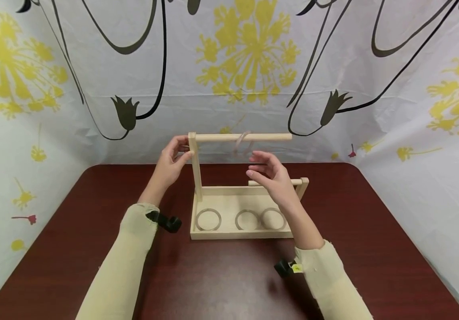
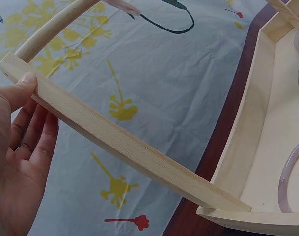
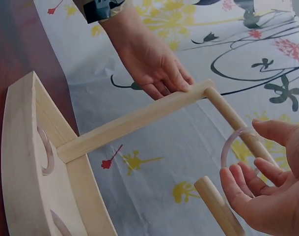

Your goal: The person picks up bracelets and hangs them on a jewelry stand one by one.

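Note:
A pale wooden bangle stand point(image 1: 229, 190) has a tall post point(image 2: 115, 132) at its left, with a long rod point(image 1: 269, 137) reaching right from the top. My left hand point(image 1: 172, 160) pinches that post near its top, thumb on the near face and fingers behind. A translucent lilac bangle point(image 3: 229, 147) hangs round the long rod and looks blurred in the head view. Just below and right of it is my right hand point(image 1: 271, 178), fingers loosely bent and spread, with the thumb near the bangle in the right wrist view.
Three more bangles lie in the stand's tray: one at left point(image 1: 208, 219) and two side by side at right. A lower rod point(image 3: 218, 206) on a short post point(image 1: 302, 189) stands at the right. The dark red table point(image 1: 229, 275) meets a flower-printed cloth point(image 1: 229, 111) behind.

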{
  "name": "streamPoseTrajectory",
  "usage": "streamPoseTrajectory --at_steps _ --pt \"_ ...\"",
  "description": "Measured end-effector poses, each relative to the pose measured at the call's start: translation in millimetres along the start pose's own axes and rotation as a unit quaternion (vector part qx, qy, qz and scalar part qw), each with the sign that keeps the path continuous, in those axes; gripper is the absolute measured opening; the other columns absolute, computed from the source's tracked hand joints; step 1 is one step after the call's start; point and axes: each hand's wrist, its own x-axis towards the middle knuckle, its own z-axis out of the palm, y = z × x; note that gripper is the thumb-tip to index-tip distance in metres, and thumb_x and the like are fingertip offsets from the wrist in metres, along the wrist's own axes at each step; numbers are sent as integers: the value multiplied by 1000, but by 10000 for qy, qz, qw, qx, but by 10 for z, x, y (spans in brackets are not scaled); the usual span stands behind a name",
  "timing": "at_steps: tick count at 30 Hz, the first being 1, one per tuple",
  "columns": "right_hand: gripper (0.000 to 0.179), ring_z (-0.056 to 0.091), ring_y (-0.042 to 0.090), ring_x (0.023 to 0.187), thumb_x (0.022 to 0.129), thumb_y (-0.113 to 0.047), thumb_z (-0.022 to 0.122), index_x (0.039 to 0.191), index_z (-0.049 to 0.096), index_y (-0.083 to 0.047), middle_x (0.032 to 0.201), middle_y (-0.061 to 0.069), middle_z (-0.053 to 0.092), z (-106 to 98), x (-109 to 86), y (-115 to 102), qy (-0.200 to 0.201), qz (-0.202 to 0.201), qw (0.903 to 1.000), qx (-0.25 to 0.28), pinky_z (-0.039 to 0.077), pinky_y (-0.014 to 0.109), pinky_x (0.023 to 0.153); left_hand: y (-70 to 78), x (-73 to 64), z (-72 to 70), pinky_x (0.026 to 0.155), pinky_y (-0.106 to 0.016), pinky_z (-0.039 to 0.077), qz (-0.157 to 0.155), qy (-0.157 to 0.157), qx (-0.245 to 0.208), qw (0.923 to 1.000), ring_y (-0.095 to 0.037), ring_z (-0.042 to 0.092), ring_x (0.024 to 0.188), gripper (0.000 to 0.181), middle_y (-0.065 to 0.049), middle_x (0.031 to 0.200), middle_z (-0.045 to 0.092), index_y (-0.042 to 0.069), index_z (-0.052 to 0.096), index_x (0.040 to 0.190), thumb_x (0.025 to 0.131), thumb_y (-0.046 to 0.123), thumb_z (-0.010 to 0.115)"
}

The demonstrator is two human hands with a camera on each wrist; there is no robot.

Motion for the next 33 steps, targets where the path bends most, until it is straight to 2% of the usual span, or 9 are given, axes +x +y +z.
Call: streamPoseTrajectory --at_steps 3,9,15,21,24,29,33 --pt "51 60 14 113 94 -4 66 142 48 -8 134 12 55 40 -22 5 -52 -46 10000 -11 54 20 91 -4 -5 -14 89 -19 48 27 -3 8 10000 -8 55 107 38 -16 126 56 -3 48 136 100 2 56" --pt "46 63 14 109 93 -4 67 137 53 -6 121 0 62 82 -55 25 -308 -253 9992 -33 55 22 90 9 6 -11 89 -18 48 63 -20 9 10000 -8 55 105 38 -18 127 56 -3 48 136 100 2 57" --pt "40 65 14 105 93 1 65 132 56 -1 119 3 65 127 -74 68 -734 -649 9952 57 55 24 89 9 8 -14 90 -20 49 8 -25 -7 10000 -7 55 105 38 -18 128 56 -4 48 136 100 2 56" --pt "38 67 10 105 93 0 66 130 58 -2 118 1 66 184 -94 104 -958 -578 9937 -19 56 27 90 -5 5 -15 90 -20 49 -21 -39 15 10000 -7 55 106 38 -19 129 55 -3 47 137 100 3 56" --pt "38 66 10 107 93 -1 66 130 57 0 122 8 66 212 -105 117 -1022 -574 9931 -77 56 28 91 -1 3 -14 89 -20 49 -18 -46 15 10000 -8 55 106 38 -19 129 55 -3 47 137 100 3 56" --pt "38 66 8 106 92 3 66 128 57 4 127 27 61 253 -112 136 -1118 -608 9919 -48 56 27 92 8 1 -13 89 -18 48 -9 -42 5 10000 -7 55 107 39 -19 129 55 -3 47 137 100 3 56" --pt "38 65 7 106 91 5 65 127 56 6 128 29 60 276 -109 162 -1214 -571 9909 -86 55 27 93 7 5 -11 89 -17 48 -10 -33 6 10000 -7 55 106 38 -20 129 55 -4 47 137 100 3 56"
